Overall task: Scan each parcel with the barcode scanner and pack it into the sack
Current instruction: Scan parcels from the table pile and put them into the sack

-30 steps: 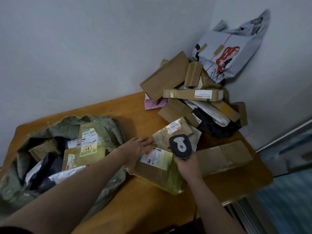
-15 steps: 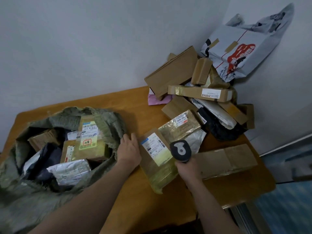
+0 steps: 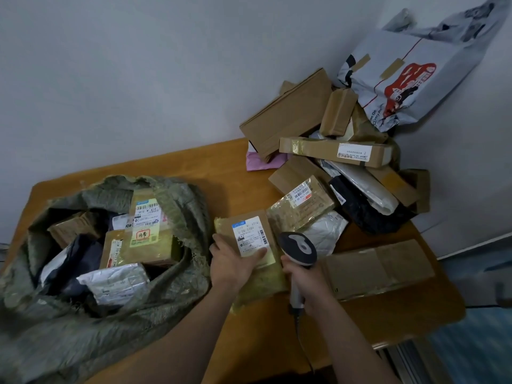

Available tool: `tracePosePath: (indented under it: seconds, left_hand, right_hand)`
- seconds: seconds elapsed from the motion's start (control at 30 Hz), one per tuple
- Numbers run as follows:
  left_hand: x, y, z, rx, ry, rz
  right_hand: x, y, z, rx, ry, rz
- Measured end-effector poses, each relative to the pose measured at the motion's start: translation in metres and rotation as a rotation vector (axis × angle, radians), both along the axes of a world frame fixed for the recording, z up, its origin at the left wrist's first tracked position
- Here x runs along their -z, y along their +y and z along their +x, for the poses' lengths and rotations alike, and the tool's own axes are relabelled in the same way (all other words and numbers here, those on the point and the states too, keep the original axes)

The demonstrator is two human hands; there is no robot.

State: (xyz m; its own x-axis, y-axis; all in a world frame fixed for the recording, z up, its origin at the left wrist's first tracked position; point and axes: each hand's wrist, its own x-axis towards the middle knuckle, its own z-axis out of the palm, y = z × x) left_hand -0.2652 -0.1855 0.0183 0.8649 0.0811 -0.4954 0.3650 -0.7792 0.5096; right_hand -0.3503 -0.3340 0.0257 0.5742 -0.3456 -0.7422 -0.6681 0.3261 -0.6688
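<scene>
The taped brown parcel [image 3: 249,236] is just right of the open green sack [image 3: 177,286] (several parcels inside). The left hand [image 3: 231,263] grips it, thumb on its label. The right hand [image 3: 309,282] clasps the barcode scanner [image 3: 299,246] beside it. A flat carton [image 3: 379,268] and a heaped pile of parcels [image 3: 332,151] crowd the table [image 3: 221,167] to the right.

Left hand [image 3: 231,263] holds labelled parcel [image 3: 250,245]; right hand [image 3: 306,281] grips scanner [image 3: 299,246] beside it.
</scene>
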Motion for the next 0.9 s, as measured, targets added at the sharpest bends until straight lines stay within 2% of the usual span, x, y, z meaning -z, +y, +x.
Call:
tracePosePath:
  seconds: [0.2, 0.47, 0.6, 0.77, 0.9]
  left_hand:
    - [0.010, -0.016, -0.005, 0.084, 0.068, 0.254]
    - [0.009, -0.010, -0.007, 0.105, 0.096, 0.260]
    - [0.019, 0.013, -0.011, -0.001, 0.076, 0.138]
    - [0.032, 0.028, -0.024, -0.148, 0.134, -0.249]
    - [0.024, 0.034, -0.034, -0.164, 0.184, -0.399]
  right_hand:
    - [0.013, 0.007, -0.013, -0.009, 0.040, 0.097]
    - [0.006, 0.011, -0.019, -0.017, -0.012, 0.053]
    - [0.002, 0.014, -0.020, -0.020, -0.013, 0.012]
    - [-0.001, 0.018, -0.030, 0.022, -0.018, -0.024]
    - [-0.003, 0.024, -0.039, 0.050, -0.035, -0.032]
